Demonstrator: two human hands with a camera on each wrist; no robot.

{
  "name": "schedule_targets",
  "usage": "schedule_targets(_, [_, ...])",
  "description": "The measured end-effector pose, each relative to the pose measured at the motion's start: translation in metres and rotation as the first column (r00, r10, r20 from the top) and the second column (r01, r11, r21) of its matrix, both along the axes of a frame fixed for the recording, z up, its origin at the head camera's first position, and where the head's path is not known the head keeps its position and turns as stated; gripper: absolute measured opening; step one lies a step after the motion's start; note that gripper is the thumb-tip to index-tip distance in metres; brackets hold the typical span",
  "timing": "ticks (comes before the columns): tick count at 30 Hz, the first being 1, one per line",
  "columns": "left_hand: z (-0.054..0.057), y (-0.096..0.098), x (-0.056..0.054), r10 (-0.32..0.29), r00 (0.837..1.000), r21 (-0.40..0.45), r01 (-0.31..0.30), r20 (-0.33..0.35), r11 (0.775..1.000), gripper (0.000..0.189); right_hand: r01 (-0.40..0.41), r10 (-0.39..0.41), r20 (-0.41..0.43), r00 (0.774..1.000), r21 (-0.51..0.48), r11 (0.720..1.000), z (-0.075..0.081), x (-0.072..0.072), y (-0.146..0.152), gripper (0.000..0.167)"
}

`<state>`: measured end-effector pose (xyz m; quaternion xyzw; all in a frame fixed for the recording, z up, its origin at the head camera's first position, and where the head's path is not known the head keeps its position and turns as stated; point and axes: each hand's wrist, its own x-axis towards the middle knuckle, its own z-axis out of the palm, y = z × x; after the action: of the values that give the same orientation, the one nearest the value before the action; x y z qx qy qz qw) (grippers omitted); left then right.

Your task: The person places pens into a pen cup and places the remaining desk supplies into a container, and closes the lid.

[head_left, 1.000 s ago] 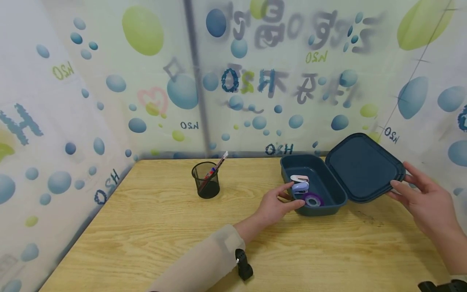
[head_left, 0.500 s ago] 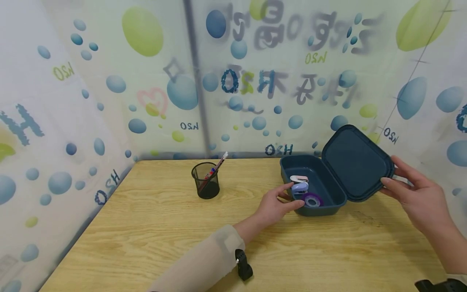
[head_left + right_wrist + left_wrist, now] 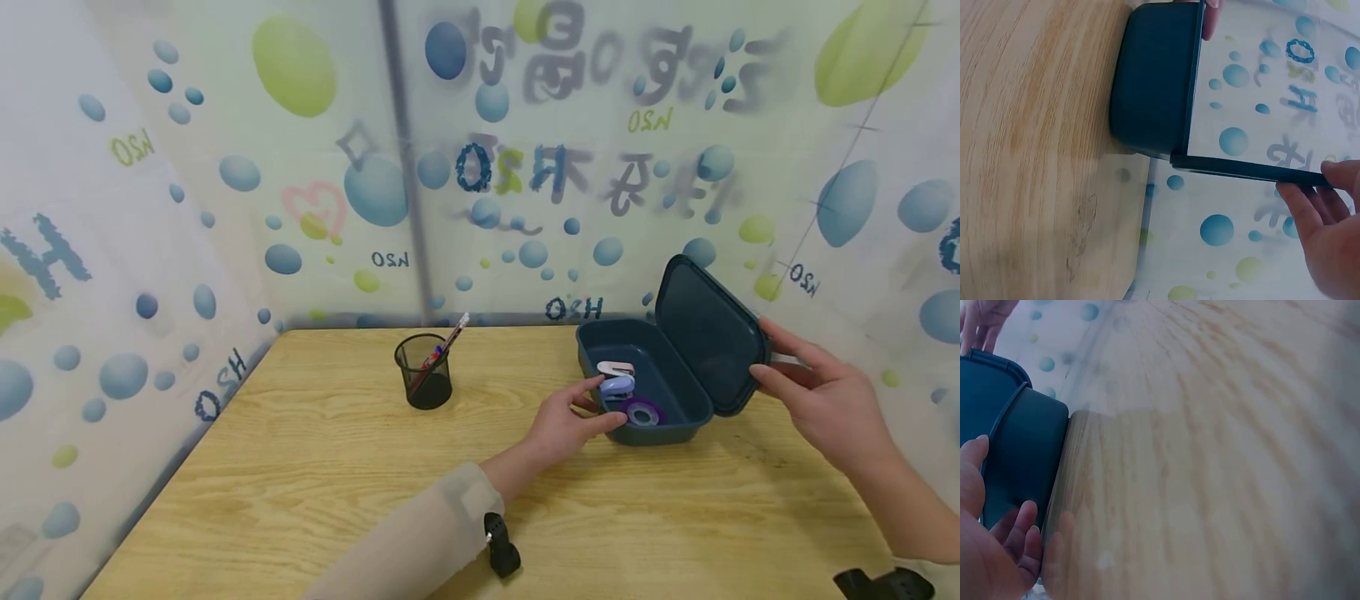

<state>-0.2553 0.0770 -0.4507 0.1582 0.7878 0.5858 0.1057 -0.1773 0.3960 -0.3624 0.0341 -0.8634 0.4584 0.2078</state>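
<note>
A dark teal plastic box point(image 3: 667, 434) stands at the table's back right, its hinged lid point(image 3: 707, 342) raised and tilted up on the right side. Inside lie a pinkish-white stapler point(image 3: 617, 367), a lavender stapler point(image 3: 617, 386) and a purple tape roll point(image 3: 642, 413). My left hand point(image 3: 561, 425) holds the box's left wall, thumb over the rim near the tape; the left wrist view shows its fingers point(image 3: 1024, 525) against the outer wall. With thumb and fingers on opposite faces, my right hand point(image 3: 832, 408) pinches the lid's outer edge, also seen in the right wrist view.
Left of the box, a black mesh pen cup point(image 3: 423, 375) holds several pens. The wooden table point(image 3: 322, 500) ends at a printed curtain point(image 3: 510, 250) behind, with more curtain on both sides. Dark scuff marks show on the table right of the box.
My right hand has moved left, swinging the lid from leaning far outward to nearly upright. The left hand and the box have stayed in place.
</note>
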Motion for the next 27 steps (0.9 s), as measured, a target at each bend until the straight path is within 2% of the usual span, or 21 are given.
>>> schedule_targets(7, [0.0, 0.001, -0.001, -0.006, 1.0, 0.005, 0.006, -0.001, 1.0, 0.069, -0.002, 0.022, -0.149, 0.989, 0.129, 0.992, -0.001, 0.002, -0.015, 0.061])
schedule_targets(17, [0.0, 0.001, -0.001, -0.009, 1.0, 0.009, 0.009, -0.006, 1.0, 0.068, -0.043, 0.081, -0.195, 0.977, 0.189, 0.981, -0.004, 0.001, -0.043, 0.057])
schedule_targets(22, [0.0, -0.001, -0.001, -0.023, 1.0, 0.023, 0.023, -0.016, 0.999, 0.069, -0.062, 0.121, -0.268, 0.956, 0.219, 0.974, -0.01, 0.0, -0.061, 0.059])
schedule_targets(25, [0.001, -0.002, -0.001, -0.033, 0.999, 0.034, 0.033, -0.007, 0.999, 0.069, -0.036, 0.126, -0.313, 0.941, 0.277, 0.96, -0.015, 0.001, -0.07, 0.06])
schedule_targets(27, [0.002, -0.003, -0.001, -0.044, 0.999, 0.039, 0.044, 0.001, 0.998, 0.068, 0.003, 0.12, -0.342, 0.932, 0.339, 0.941, -0.017, 0.001, -0.075, 0.06])
